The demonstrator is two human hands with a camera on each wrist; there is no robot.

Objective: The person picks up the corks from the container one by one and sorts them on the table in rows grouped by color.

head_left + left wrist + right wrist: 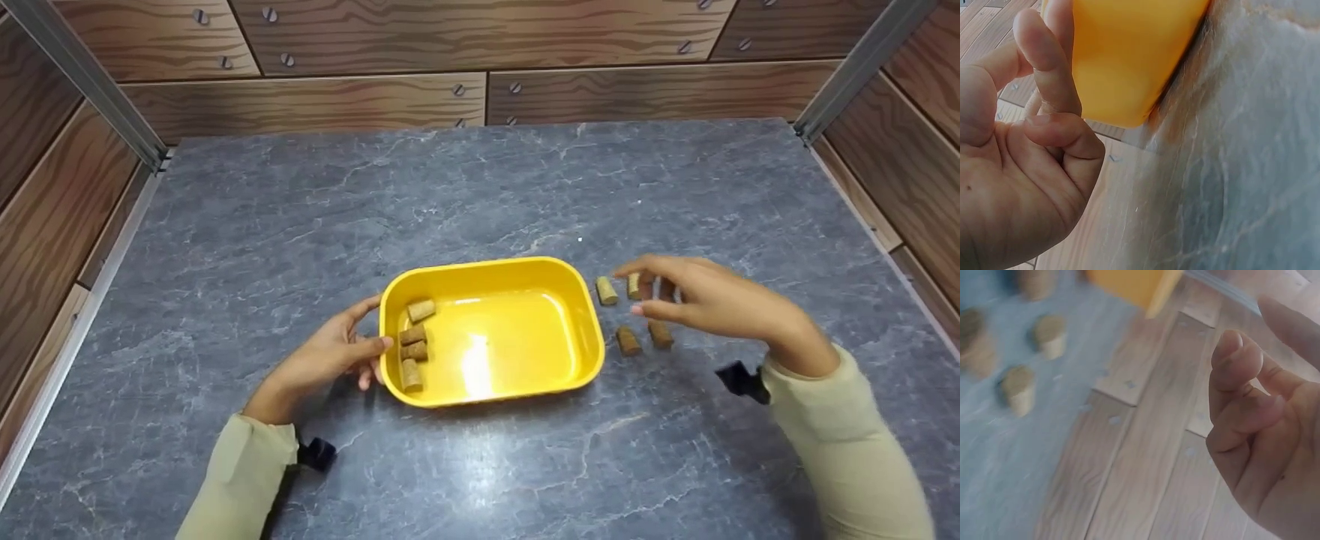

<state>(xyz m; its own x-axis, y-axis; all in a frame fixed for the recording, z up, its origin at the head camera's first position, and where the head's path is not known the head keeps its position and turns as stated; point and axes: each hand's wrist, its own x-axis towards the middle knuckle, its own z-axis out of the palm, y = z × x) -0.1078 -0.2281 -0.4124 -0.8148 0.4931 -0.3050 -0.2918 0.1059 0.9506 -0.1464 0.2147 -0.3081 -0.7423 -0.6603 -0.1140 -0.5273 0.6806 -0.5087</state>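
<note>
A yellow tub (510,277) sits on the grey marble-patterned table (450,187), its long sides running left to right. The left hand (337,349) grips its left end, the thumb over the rim and other fingers against the outside wall; in the left wrist view the lower fingers are bent toward the palm. Inside, along the left end of the tub, four corks lie in a rough row: a pale cork (421,310) at the far end, two brown corks (413,343) side by side in the middle, and a light brown cork (412,375) at the near end. Four more are on the table just beyond the right end of the tub: a pale cork (607,291) close to the wall, a second pale cork (634,286) to its right, partly hidden by a finger, and nearer the person two dark corks (628,341) (660,334). The right hand (701,296) is over this group, its fingers bent, thumb and forefinger apart, with nothing between them; whether a fingertip brushes the second pale cork is hard to tell, since the right wrist view is blurred. Both arms wear pale sleeves (847,442), and wood-patterned walls (375,37) stand around the table.
</note>
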